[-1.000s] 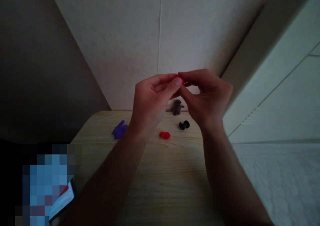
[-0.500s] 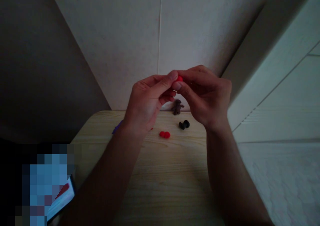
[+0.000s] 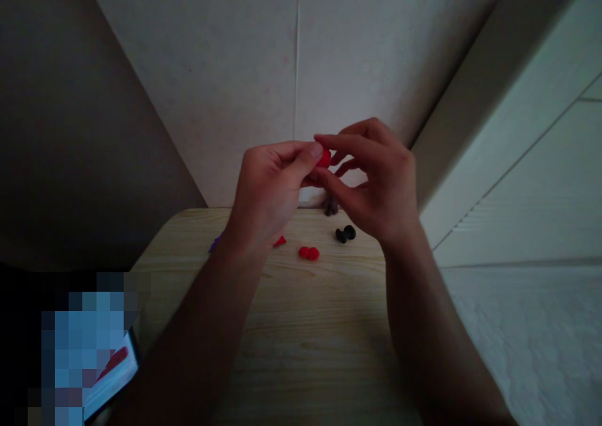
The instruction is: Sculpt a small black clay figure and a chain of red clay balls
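Observation:
A small red lump of modelling clay (image 3: 324,158) is held up above the far part of the table, partly covered by fingers. My left hand (image 3: 273,184) pinches it from the left, thumb on top. Around its right side curve the thumb and index finger of my right hand (image 3: 376,175), their tips at its lower and upper edges. On the table below lie two joined red clay balls (image 3: 309,253) and a pointed red piece (image 3: 279,241), with a black clay piece (image 3: 345,234) farther right. My left wrist hides most of a purple clay piece (image 3: 215,244).
A small brown figure (image 3: 331,207) stands at the back of the wooden table (image 3: 305,325), against the wall (image 3: 235,68), partly behind my right hand. A device with a lit screen (image 3: 113,376), partly pixelated, is at lower left. A pale cabinet (image 3: 527,181) rises on the right.
Both hands have shifted slightly left with the red clay, and more of it shows. My right fingers have spread apart around it. The pointed red piece has come into view beside my left wrist.

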The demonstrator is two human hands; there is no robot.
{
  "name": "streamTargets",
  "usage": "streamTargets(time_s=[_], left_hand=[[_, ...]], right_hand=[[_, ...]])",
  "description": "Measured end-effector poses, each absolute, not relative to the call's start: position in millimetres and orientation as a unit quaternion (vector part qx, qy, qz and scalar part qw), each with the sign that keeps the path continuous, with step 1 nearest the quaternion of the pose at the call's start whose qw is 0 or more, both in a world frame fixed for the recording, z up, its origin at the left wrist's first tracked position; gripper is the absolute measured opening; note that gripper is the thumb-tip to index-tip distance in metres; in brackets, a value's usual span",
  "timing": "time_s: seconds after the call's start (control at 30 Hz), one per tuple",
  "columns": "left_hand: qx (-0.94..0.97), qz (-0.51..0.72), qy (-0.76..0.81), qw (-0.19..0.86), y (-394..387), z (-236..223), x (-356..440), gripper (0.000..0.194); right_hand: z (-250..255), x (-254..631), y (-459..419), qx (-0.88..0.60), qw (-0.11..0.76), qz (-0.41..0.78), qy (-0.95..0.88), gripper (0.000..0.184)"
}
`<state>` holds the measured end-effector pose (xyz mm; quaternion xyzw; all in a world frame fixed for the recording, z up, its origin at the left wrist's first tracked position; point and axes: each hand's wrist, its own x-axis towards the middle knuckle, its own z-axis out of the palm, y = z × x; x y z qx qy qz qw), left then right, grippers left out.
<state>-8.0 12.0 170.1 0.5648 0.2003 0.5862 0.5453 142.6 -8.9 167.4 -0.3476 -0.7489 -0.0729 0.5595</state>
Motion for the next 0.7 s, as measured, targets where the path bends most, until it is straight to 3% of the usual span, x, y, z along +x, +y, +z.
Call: streamTargets(time_s=[0.33,0.47,0.57,0.7], left_hand=[[0.547,0.590,0.222,0.551,11.7,170.4,-2.5,0.015],[0.555,0.590,0.207,0.549,13.6,167.8,-2.7,0.013],[0.565,0.592,0.193,0.541,15.8,165.6,-2.1,0.009],[0.557,0.611,0.215,0.520,17.9,166.0,-2.1,0.012]], right_hand=[[163.6,142.4,-9.8,-0.343,0.589,-0.105,-0.724,0.021],[163.3,144.2,-7.4,-0.364,0.597,-0.127,-0.704,0.014],[166.4,144.2,-8.7,-0.383,0.584,-0.115,-0.707,0.011],[169.4,142.5,-10.5,-0.368,0.537,-0.100,-0.752,0.023]])
